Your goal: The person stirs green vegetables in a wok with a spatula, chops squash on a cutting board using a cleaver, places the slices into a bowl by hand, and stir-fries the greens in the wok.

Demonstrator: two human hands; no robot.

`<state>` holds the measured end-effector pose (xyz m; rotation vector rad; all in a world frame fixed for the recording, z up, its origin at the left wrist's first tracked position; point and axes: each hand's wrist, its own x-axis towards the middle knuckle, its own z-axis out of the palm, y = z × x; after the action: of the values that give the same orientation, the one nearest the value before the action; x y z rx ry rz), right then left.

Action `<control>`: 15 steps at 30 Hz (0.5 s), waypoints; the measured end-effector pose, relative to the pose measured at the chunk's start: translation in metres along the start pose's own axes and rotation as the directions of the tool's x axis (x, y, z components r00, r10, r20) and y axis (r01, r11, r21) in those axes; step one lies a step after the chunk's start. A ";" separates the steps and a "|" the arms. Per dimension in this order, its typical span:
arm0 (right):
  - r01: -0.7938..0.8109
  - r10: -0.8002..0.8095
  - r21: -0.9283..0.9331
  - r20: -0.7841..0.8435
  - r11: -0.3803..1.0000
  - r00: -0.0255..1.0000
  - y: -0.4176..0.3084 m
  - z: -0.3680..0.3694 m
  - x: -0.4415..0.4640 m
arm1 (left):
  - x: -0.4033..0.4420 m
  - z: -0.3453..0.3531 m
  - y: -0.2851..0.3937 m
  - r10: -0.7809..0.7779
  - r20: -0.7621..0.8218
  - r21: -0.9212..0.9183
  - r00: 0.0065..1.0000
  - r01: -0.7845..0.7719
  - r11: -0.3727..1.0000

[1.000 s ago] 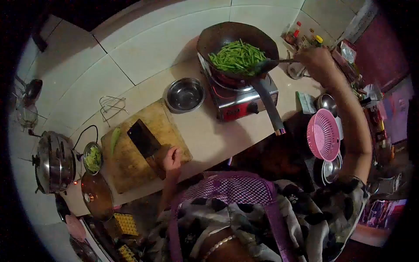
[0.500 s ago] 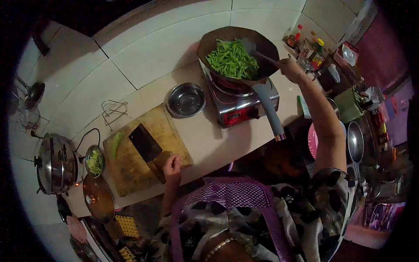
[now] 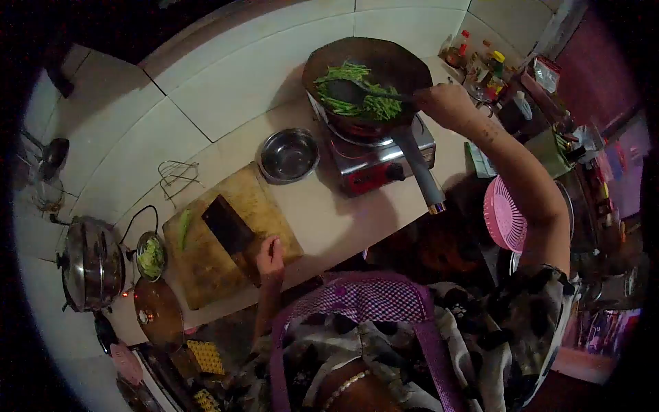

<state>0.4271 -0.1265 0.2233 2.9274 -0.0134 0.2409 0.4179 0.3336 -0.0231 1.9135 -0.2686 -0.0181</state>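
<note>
My right hand point(image 3: 446, 108) grips the handle of a dark spatula point(image 3: 345, 90), whose head is down among cut green beans point(image 3: 383, 104) in the wok point(image 3: 412, 65). The wok sits on a burner point(image 3: 374, 161), its long grey handle pointing toward me. Fingers curled together, my left hand point(image 3: 270, 256) rests at the near edge of the wooden cutting board point(image 3: 199, 275), just right of the cleaver's handle, with nothing visible in it. The cleaver point(image 3: 228, 223) lies flat on the board. A green vegetable piece point(image 3: 184, 229) lies left of the blade.
A metal bowl point(image 3: 290, 156) stands between board and burner. To the left are a small bowl of chopped greens point(image 3: 150, 257), a glass lid point(image 3: 158, 312) and a steel pot point(image 3: 93, 264). Bottles point(image 3: 495, 65) and a pink basket point(image 3: 504, 214) are at the right.
The spatula head has moved left from the wok's right side into the beans, which now lie flatter and more spread. My right forearm has shifted outward; my left hand stays near the cleaver handle.
</note>
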 end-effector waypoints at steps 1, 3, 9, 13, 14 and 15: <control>-0.004 0.005 -0.136 0.010 0.991 1.000 -0.002 -0.001 0.002 | 0.000 0.002 -0.001 -0.027 0.009 -0.037 1.000 0.027 0.999; 0.029 -0.015 -0.368 0.039 0.929 0.999 0.001 -0.006 0.011 | 0.001 0.001 0.012 -0.034 0.012 0.003 0.999 0.034 0.999; -0.122 0.064 -0.287 -0.202 0.950 0.977 0.010 -0.018 0.023 | -0.008 0.004 -0.016 -0.090 -0.010 -0.081 0.996 0.089 0.993; 0.085 -0.097 -0.308 -0.023 0.948 0.995 0.037 0.030 0.017 | -0.011 0.000 0.007 -0.096 0.032 0.014 0.995 0.095 0.995; 0.173 -0.187 -0.292 -0.021 0.941 0.982 0.044 0.037 0.013 | -0.009 -0.002 0.014 -0.093 0.019 0.026 0.996 0.092 0.995; 0.081 -0.060 -0.304 0.076 0.949 0.995 0.027 -0.009 0.002 | -0.009 -0.003 0.024 -0.095 0.006 0.033 0.995 0.095 0.995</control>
<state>0.4269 -0.1512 0.2374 2.6181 0.0401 0.1178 0.4053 0.3301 -0.0012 1.9579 -0.1837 -0.0846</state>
